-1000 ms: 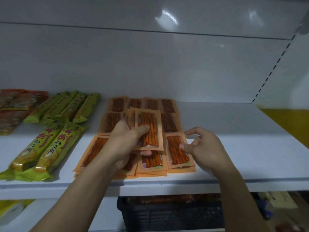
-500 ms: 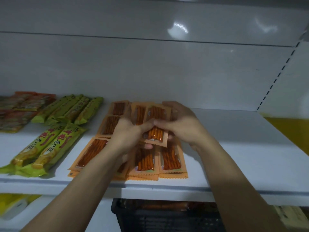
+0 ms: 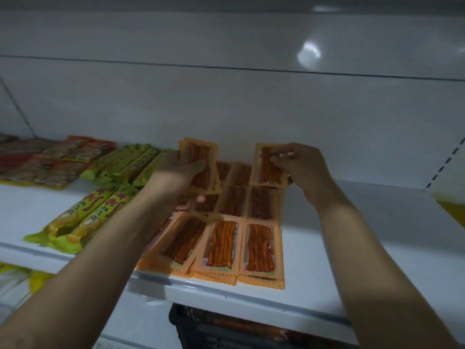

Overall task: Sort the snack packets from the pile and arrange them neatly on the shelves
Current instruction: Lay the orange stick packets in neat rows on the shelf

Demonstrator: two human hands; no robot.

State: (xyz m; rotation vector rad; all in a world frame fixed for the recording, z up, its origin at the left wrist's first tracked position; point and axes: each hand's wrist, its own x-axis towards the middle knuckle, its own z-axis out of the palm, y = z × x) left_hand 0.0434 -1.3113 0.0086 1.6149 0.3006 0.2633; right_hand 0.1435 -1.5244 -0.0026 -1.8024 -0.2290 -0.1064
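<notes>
Orange packets of red snack sticks lie in rows on the white shelf. My left hand grips a small stack of the same orange packets, held upright above the back left of the rows. My right hand pinches a single orange packet by its top right edge, tilted over the back right of the rows. The back row is partly hidden by my hands and the held packets.
Long yellow-green packets lie left of the orange rows, with more green ones behind them. Red-orange packets fill the far left. A dark crate sits under the shelf. Bare shelf stretches to the right.
My right hand has drawn one packet off the stack in my left hand and carried it right, toward the back right of the rows. The hands have separated.
</notes>
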